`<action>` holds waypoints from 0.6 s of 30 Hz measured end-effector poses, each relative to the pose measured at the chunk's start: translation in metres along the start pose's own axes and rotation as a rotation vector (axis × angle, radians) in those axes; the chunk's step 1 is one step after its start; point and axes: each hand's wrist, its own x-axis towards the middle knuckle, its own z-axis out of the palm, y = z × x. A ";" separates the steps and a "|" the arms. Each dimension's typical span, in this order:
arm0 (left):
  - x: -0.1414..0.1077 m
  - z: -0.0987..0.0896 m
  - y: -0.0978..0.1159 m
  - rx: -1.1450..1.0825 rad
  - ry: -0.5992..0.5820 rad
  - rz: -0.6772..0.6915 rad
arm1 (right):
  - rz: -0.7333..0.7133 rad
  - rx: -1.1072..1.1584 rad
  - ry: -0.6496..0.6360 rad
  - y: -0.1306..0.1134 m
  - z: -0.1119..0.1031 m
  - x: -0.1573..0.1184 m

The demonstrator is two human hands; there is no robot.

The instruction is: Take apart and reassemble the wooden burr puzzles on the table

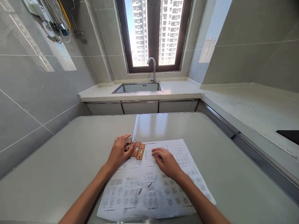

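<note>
My left hand (119, 151) curves around a small group of brown wooden puzzle pieces at the top left of the paper sheet. Its thumb and fingers lie against the pieces on the left, which are partly hidden by the hand. To the right of the thumb, two flat wooden pieces show: one slotted piece (136, 149) and a second slotted piece (140, 151) marked with a 2. Loosely bent, my right hand (166, 162) rests on the printed sheet (130, 202), thumb and fingers apart, holding nothing. Rows of small diagrams cover the sheet.
The sheet lies on a pale table (70, 168) with a seam down its middle. Beyond stands a counter (182, 87) with a sink (140, 88) and a faucet (154, 70) under a window. Another counter (261, 109) runs along the right, with a dark object (289, 136) on it.
</note>
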 end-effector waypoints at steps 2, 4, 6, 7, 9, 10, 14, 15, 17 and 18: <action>0.001 -0.003 -0.015 0.010 -0.059 -0.029 | 0.007 0.002 -0.001 0.000 0.000 0.000; 0.002 -0.004 -0.026 -0.010 -0.117 -0.037 | 0.011 0.004 -0.002 0.000 -0.001 0.001; 0.003 -0.004 -0.032 -0.034 -0.165 -0.035 | 0.011 0.004 -0.004 0.000 -0.001 0.001; 0.004 -0.003 -0.034 -0.043 -0.183 -0.029 | 0.012 0.005 -0.005 0.000 -0.002 0.001; 0.006 -0.002 -0.035 -0.048 -0.211 -0.007 | 0.018 0.011 -0.007 -0.001 -0.003 0.001; 0.006 -0.001 -0.035 -0.044 -0.221 0.004 | 0.023 0.017 -0.008 -0.002 -0.004 0.001; 0.010 0.001 -0.036 -0.014 -0.226 0.016 | 0.039 0.035 -0.018 -0.004 -0.005 0.001; 0.011 0.002 -0.037 -0.001 -0.219 0.012 | 0.041 0.038 -0.018 -0.004 -0.006 0.001; 0.012 0.002 -0.039 0.044 -0.202 0.000 | 0.040 0.045 -0.016 -0.003 -0.005 0.001; 0.013 0.002 -0.040 0.076 -0.191 -0.006 | 0.039 0.047 -0.015 -0.002 -0.005 0.001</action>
